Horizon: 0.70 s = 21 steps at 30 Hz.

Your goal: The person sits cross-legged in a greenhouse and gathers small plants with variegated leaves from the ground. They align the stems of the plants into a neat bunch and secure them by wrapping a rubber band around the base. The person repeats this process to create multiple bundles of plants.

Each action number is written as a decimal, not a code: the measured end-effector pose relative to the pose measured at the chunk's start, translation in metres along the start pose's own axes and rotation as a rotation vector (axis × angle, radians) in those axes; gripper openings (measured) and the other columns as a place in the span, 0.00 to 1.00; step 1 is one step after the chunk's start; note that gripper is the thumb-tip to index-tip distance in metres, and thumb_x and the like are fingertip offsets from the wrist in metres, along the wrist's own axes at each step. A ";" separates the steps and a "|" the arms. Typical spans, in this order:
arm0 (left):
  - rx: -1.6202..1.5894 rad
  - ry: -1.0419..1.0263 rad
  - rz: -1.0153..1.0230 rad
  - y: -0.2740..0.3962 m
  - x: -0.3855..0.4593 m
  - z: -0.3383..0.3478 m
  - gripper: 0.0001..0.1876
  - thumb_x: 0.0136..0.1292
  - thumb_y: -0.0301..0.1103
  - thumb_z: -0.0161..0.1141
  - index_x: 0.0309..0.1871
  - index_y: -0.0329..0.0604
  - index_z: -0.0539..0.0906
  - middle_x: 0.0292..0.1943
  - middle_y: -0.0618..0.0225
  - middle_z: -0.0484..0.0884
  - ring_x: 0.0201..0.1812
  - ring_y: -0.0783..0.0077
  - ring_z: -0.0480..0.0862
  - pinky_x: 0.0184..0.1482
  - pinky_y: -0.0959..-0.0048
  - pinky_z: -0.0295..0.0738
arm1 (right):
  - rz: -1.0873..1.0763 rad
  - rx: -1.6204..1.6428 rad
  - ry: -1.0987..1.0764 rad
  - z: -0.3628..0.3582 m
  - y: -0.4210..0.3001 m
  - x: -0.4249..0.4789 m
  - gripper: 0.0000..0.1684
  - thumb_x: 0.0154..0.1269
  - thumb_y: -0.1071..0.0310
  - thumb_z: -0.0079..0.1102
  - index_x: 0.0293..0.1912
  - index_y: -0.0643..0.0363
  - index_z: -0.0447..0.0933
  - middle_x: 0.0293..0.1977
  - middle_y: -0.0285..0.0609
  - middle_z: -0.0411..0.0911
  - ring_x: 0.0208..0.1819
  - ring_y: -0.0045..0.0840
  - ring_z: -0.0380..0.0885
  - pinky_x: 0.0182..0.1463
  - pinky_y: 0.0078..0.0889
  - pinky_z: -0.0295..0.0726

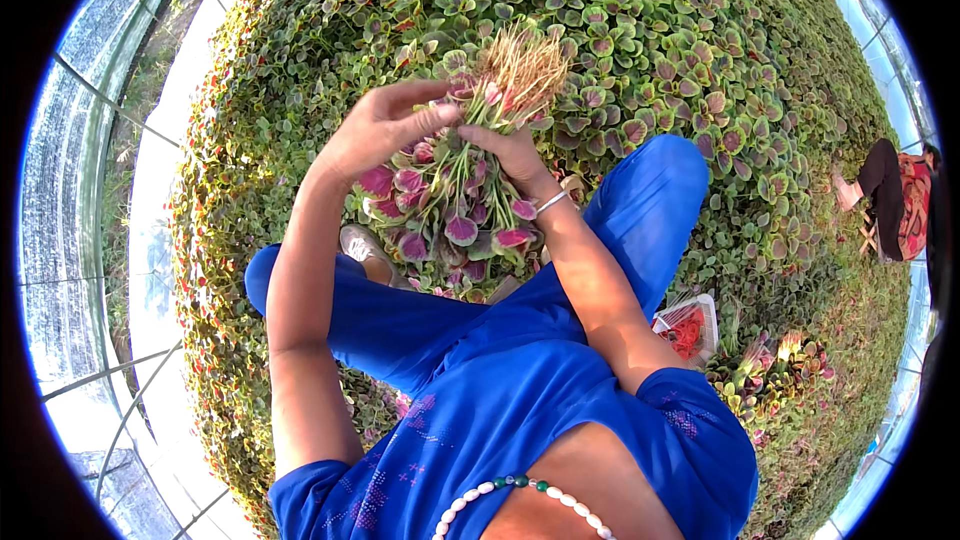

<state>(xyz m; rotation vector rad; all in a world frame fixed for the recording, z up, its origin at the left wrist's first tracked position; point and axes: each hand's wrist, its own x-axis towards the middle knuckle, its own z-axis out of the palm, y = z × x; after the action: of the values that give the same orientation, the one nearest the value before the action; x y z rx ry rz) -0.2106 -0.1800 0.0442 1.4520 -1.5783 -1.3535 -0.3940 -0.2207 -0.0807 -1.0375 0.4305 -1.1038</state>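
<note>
My right hand (517, 154), with a silver bangle at the wrist, grips a bunch of red amaranth (457, 202) by its green stems. The bunch is upside down in view: pale straw-coloured roots (529, 67) point away from me, and the pink and green leaves hang towards my lap. Beside the stems is my left hand (397, 116), its thumb and fingers apart at the left edge of the bunch. Its fingertips lie close to a few reddish leaves near the roots; whether they touch them I cannot tell.
Dense leafy amaranth (637, 37) surrounds me. By my right thigh is a white plastic basket (709, 322) with red ties (684, 336). Further right lie pulled bunches (780, 371). Another person (892, 199) sits at the far right. Metal poles and netting (64, 187) edge the left.
</note>
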 end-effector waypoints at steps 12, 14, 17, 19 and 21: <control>-0.798 -0.272 -0.229 -0.096 -0.007 0.052 0.50 0.53 0.52 0.74 0.73 0.36 0.59 0.62 0.56 0.73 0.60 0.60 0.77 0.62 0.62 0.74 | 0.012 -0.089 0.195 -0.005 0.004 0.003 0.14 0.58 0.71 0.69 0.44 0.62 0.79 0.32 0.36 0.81 0.31 0.19 0.80 0.31 0.24 0.78; -0.764 -0.234 -0.185 -0.079 -0.011 0.078 0.48 0.50 0.49 0.76 0.69 0.36 0.63 0.59 0.59 0.76 0.55 0.62 0.80 0.59 0.63 0.77 | -0.058 -0.083 0.252 0.004 0.009 0.000 0.16 0.56 0.76 0.68 0.45 0.63 0.77 0.33 0.35 0.81 0.32 0.20 0.80 0.32 0.23 0.79; -0.793 -0.075 -0.444 -0.057 -0.007 0.102 0.23 0.52 0.24 0.72 0.53 0.38 0.79 0.43 0.63 0.84 0.46 0.66 0.84 0.53 0.66 0.79 | -0.099 -0.132 0.323 0.013 0.000 -0.003 0.15 0.55 0.80 0.67 0.44 0.64 0.77 0.32 0.34 0.80 0.31 0.18 0.80 0.34 0.23 0.79; -0.740 -0.066 -0.254 -0.057 -0.011 0.104 0.23 0.52 0.24 0.72 0.53 0.37 0.79 0.44 0.62 0.84 0.46 0.67 0.84 0.52 0.66 0.80 | -0.151 -0.156 0.287 0.021 -0.010 -0.008 0.14 0.55 0.81 0.67 0.43 0.64 0.78 0.33 0.34 0.80 0.31 0.18 0.79 0.35 0.23 0.79; -0.736 -0.057 -0.149 -0.063 -0.009 0.104 0.23 0.53 0.24 0.71 0.54 0.37 0.78 0.45 0.61 0.84 0.47 0.67 0.84 0.51 0.66 0.80 | -0.067 -0.131 0.260 0.026 -0.022 -0.010 0.17 0.53 0.79 0.70 0.44 0.63 0.79 0.35 0.34 0.81 0.34 0.17 0.79 0.37 0.25 0.79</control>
<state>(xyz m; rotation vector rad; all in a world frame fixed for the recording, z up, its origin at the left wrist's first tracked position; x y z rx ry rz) -0.2811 -0.1349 -0.0440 1.0780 -0.8468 -1.8152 -0.3907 -0.2016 -0.0507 -1.0315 0.6876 -1.2903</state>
